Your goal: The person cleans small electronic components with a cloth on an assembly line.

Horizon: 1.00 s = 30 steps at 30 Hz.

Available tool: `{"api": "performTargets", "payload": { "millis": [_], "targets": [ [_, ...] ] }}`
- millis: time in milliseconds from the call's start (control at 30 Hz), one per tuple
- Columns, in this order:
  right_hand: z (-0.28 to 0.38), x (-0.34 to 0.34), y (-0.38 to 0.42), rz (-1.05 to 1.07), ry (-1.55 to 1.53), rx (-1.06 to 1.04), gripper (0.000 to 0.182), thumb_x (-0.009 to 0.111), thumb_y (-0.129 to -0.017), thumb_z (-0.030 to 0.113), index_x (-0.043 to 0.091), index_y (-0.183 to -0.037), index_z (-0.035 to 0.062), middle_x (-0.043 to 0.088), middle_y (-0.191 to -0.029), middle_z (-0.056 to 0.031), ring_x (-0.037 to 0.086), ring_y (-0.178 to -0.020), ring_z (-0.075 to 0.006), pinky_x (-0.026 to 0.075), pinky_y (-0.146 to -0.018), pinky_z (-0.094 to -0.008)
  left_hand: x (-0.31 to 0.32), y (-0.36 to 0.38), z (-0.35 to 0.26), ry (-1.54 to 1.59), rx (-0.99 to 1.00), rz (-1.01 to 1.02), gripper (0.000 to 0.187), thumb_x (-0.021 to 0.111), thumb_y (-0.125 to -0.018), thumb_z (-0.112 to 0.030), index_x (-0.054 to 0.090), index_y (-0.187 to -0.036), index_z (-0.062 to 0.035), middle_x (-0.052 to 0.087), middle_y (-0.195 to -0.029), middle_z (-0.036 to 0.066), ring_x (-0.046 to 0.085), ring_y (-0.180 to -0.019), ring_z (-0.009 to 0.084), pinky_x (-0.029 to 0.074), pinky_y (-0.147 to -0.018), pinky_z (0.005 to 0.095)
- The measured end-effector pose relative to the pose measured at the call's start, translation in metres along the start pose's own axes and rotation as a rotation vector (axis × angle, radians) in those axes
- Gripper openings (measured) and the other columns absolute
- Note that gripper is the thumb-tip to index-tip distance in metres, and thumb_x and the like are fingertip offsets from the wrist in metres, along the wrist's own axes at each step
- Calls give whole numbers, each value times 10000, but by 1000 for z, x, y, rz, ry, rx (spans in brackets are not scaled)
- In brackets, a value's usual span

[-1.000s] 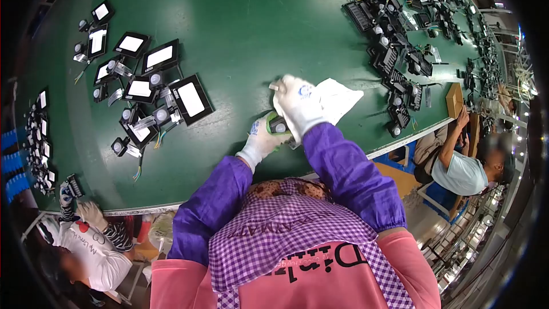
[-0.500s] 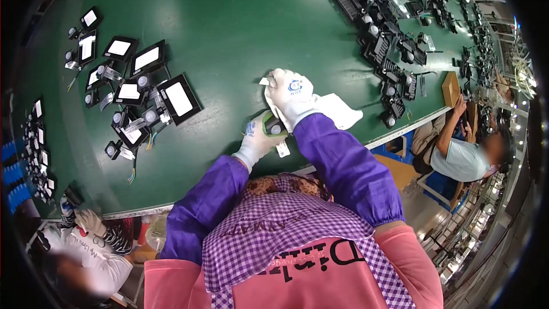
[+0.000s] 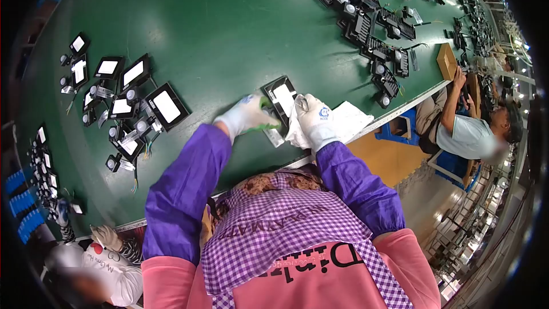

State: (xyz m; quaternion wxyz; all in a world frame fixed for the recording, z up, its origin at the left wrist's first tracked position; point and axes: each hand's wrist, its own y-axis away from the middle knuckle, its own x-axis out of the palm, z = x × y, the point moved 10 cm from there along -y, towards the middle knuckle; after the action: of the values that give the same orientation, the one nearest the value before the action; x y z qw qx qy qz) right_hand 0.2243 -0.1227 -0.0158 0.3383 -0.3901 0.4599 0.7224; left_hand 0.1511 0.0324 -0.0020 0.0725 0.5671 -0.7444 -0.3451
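Observation:
A black floodlight with a white front panel faces up in front of me, between my hands. Curved around its lower left edge, my left hand wears a white glove with green on the fingers. A silvery tag or bag shows just below those fingers. My right hand, also gloved, is closed on a white cloth at the light's right edge. Part of the cloth bunches under the hand, and the rest spreads rightward over the table. The light's sensor is hidden.
Several floodlights with sensors and loose wires lie to the left on the green table. A large pile of them covers the right side. Co-workers sit at both sides; one touches a cardboard box at the table's edge.
The floodlight has turned from sensor side up to white panel up. My right hand has come down and right with the cloth, and my left hand has shifted up its left side.

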Motion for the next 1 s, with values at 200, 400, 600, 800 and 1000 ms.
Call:
{"api": "performTargets", "payload": {
  "millis": [200, 400, 600, 800, 1000],
  "targets": [
    [53, -6, 59, 37, -16, -189, 236, 571, -890, 253, 643, -1060, 106, 683, -999, -170, 660, -955, -345, 516, -851, -434, 49, 0, 46, 684, -69, -91, 375, 771, -794, -39, 621, -1133, 16, 685, -1015, 71, 636, -875, 149, 542, -746, 300],
    [24, -14, 4, -110, -113, -82, 212, 534, -926, 277, 636, -964, 96, 678, -867, -175, 663, -789, -384, 519, -761, -483, 60, 20, 48, 808, -146, -223, 224, 659, -943, -188, 592, -1089, -32, 654, -877, 36, 604, -661, 127, 517, -550, 282],
    [21, 18, 34, 131, -3, -3, 345, 461, -967, 365, 651, -1041, 87, 693, -974, -203, 662, -927, -395, 503, -842, -505, 61, -12, 103, 756, -255, -392, 348, 592, -974, -333, 621, -1019, 10, 631, -781, 91, 561, -640, 190, 474, -588, 369],
    [24, -25, -3, -78, -43, -71, 289, 500, -949, 326, 657, -987, 86, 683, -846, -219, 672, -833, -399, 526, -796, -480, 44, 5, 72, 662, -363, -418, 400, 583, -961, -370, 656, -988, 23, 656, -763, 159, 643, -710, 255, 501, -688, 404],
    [11, -13, -8, -87, -75, -31, 289, 529, -918, 318, 675, -924, 68, 693, -899, -192, 672, -879, -374, 517, -819, -470, 42, 4, 70, 563, -324, -386, 384, 579, -963, -371, 646, -973, 7, 655, -758, 109, 632, -625, 248, 485, -511, 369]
  ]
}}
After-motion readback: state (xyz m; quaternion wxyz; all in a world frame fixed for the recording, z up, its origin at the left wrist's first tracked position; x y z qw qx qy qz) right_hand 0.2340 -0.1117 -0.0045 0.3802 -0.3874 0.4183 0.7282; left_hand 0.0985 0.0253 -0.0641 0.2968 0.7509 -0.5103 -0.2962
